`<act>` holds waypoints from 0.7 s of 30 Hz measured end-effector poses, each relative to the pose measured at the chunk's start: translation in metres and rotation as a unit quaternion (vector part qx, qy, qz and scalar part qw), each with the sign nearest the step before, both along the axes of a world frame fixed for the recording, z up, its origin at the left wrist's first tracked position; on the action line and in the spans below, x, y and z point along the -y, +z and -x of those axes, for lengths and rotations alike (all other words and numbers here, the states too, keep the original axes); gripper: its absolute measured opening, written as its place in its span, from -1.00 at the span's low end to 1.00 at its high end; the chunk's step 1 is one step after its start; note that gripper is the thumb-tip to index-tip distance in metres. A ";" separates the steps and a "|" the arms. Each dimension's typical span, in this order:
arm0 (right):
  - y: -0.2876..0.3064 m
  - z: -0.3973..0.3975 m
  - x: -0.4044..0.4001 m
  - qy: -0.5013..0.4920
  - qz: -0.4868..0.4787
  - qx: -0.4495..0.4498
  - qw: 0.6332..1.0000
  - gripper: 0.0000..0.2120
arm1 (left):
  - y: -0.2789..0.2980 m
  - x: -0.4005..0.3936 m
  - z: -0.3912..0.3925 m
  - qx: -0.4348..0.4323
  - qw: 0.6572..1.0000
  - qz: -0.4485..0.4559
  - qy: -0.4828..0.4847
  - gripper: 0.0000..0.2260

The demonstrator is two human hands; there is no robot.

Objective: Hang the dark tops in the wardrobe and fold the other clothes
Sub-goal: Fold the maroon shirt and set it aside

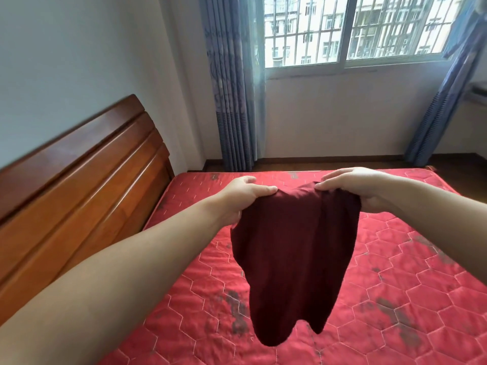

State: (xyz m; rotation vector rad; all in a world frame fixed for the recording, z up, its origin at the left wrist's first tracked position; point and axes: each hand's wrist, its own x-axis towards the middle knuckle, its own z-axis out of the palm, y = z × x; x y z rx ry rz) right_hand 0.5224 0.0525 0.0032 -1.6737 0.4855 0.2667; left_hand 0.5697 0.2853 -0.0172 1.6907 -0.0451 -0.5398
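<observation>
One garment is all that shows of the task: a dark maroon top (292, 259) held up in the air over the bed (395, 285). No wardrobe, hanger or folded pile is in view, so how much has already been hung or folded cannot be told. Judging by its deep colour, this piece probably belongs with the dark tops bound for the wardrobe, which would leave it to be carried there and hung, with any other clothes left to fold.

Both hands clamp its upper edge. The left hand (243, 198) pinches the cloth at about ten o'clock of the garment, thumb on top and fingers curled behind. The right hand (355, 188) grips at about one o'clock, fingers bunched over the gathered fabric.

From that edge the maroon top hangs limp, clear of the mattress, narrowing toward six o'clock, where two rounded lobes dangle. Its cloth looks soft, thin and matte, with no print, and loose vertical folds run down it. Whether the held edge is a hem, a neckline or shoulders I cannot tell.
</observation>
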 end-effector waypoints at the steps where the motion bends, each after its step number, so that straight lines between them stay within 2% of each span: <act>1: 0.002 0.001 0.003 0.021 -0.027 0.013 0.999 -0.64 | 0.001 0.000 -0.001 0.013 1.000 0.000 0.006 -0.41; 2: 0.005 0.002 0.006 0.052 -0.051 0.022 0.997 -0.59 | 0.003 -0.001 -0.001 0.023 1.000 0.010 0.003 -0.47; 4: 0.009 0.006 0.011 0.132 -0.060 0.031 0.989 -0.57 | 0.007 -0.002 0.000 0.036 0.999 0.022 -0.020 -0.72; 6: 0.010 0.010 0.012 0.190 -0.002 0.043 0.981 -0.55 | 0.012 -0.003 0.000 0.060 0.998 0.010 -0.026 -0.85; 8: 0.006 0.014 0.005 0.224 0.154 0.075 0.959 -0.51 | 0.015 -0.003 -0.002 0.067 0.997 0.005 -0.022 -0.85; 10: -0.002 0.017 -0.006 0.245 0.337 0.114 0.902 -0.52 | 0.020 -0.003 -0.002 0.060 0.998 0.001 -0.033 -0.83; 12: -0.009 0.018 -0.017 0.259 0.453 0.172 0.836 -0.63 | 0.024 -0.005 -0.002 0.056 0.997 -0.022 -0.053 -0.82; 13: -0.011 0.017 -0.020 0.253 0.477 0.199 0.818 -0.72 | 0.025 -0.006 -0.001 0.057 0.996 -0.042 -0.062 -0.82; 15: -0.009 0.015 -0.022 0.243 0.494 0.225 0.804 -0.89 | 0.027 -0.007 -0.001 0.052 0.993 -0.072 -0.074 -0.81; 17: -0.005 0.012 -0.020 0.237 0.502 0.220 0.802 -0.82 | 0.028 -0.007 0.002 0.044 0.989 -0.107 -0.090 -0.70; 19: 0.000 0.009 -0.017 0.241 0.503 0.215 0.802 -0.94 | 0.029 -0.007 0.005 0.088 0.968 -0.188 -0.141 -0.62; 21: 0.005 0.006 -0.015 0.244 0.514 0.216 0.794 -0.95 | 0.031 -0.005 0.011 0.140 0.938 -0.246 -0.199 -0.69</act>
